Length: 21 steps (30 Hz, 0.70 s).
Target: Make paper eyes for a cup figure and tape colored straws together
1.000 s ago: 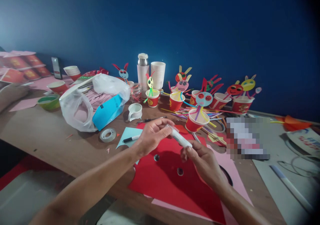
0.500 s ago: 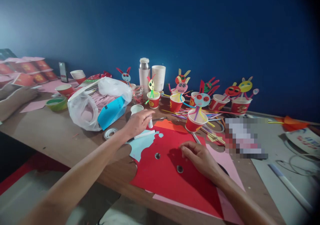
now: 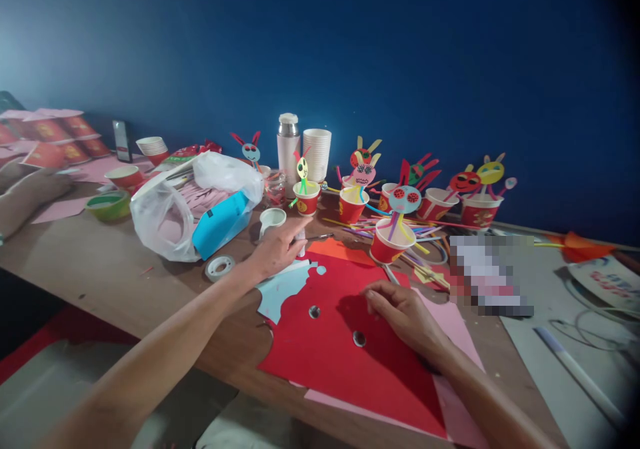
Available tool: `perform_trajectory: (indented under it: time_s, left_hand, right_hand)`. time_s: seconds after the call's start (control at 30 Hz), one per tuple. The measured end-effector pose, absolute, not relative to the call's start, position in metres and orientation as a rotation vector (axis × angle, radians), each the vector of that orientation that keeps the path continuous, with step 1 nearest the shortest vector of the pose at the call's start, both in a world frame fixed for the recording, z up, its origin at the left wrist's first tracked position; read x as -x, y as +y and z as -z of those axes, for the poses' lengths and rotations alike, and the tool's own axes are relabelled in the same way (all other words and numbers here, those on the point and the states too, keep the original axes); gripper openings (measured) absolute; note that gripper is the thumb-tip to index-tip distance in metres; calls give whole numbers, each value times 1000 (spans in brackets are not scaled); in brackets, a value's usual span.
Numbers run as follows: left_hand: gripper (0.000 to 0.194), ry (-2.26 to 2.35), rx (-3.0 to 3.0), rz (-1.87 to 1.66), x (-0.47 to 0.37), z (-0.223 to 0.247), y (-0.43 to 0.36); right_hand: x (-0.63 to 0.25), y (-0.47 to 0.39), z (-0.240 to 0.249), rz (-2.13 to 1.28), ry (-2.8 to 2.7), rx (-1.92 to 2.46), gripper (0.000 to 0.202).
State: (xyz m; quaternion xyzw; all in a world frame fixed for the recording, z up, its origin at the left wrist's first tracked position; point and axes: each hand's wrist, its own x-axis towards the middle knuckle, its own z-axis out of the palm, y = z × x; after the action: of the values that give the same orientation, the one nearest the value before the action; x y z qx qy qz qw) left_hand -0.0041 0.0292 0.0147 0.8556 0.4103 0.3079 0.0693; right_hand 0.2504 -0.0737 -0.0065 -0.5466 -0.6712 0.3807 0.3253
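Leftward from over the red sheet (image 3: 320,362), your left hand (image 3: 280,246) had moved, taking the white stick (image 3: 301,250) out of your right hand (image 3: 397,302). At the desk's (image 3: 200,342) left end, a co-worker's hand (image 3: 37,186) was beside red paper cups (image 3: 50,129). Next came a crinkled, see-through plastic bag (image 3: 160,226) with pink paper inside, and a smooth, ring-shaped tape roll (image 3: 220,268).

Your left hand was part open, its index finger stretched out; the stick stood under its fingers, just beyond the scalloped pale blue paper (image 3: 273,299), and you could not tell whether they touched it. Along the far edge, 8 paper faces (image 3: 405,199) with long ears looked put together, on bendy-looking coloured stems in red-and-white cups (image 3: 393,244).

Nearer you, the work looked unfinished: the flat, matte red sheet reached close to the near edge, its left side cut in curves, with 2 dark, shiny round pieces (image 3: 315,312) on it and no ears or stems joined to them. Your right hand was loosely curled above its right side, with nothing visible in its grasp. Pink paper (image 3: 457,322) stuck out underneath, towards the desk's right side.
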Motion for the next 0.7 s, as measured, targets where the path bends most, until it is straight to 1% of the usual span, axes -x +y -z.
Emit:
perform_trajectory:
  time_s: [0.13,0.27,0.37,0.5,0.7]
  left_hand:
    - [47,1243,-2563,-1011,9,-20,26]
    - [34,1188,-2547,-1270,13,-32,18]
    - [25,1111,-2490,-1426,10,-41,7]
    - [19,1016,-2440,-1374,-4,-45,-10]
    - [17,845,-2494,-1171,-23,-36,-23]
  right_hand:
    - [-252,-73,3,-966,-1763,1446,29]
    - [-256,-73,-2,-959,-1869,1461,30]
    - [-262,-73,-6,-969,-2010,1454,23]
    - [-266,-75,-15,-914,-2201,1402,18]
    - [-260,-83,-26,-860,-2435,1360,20]
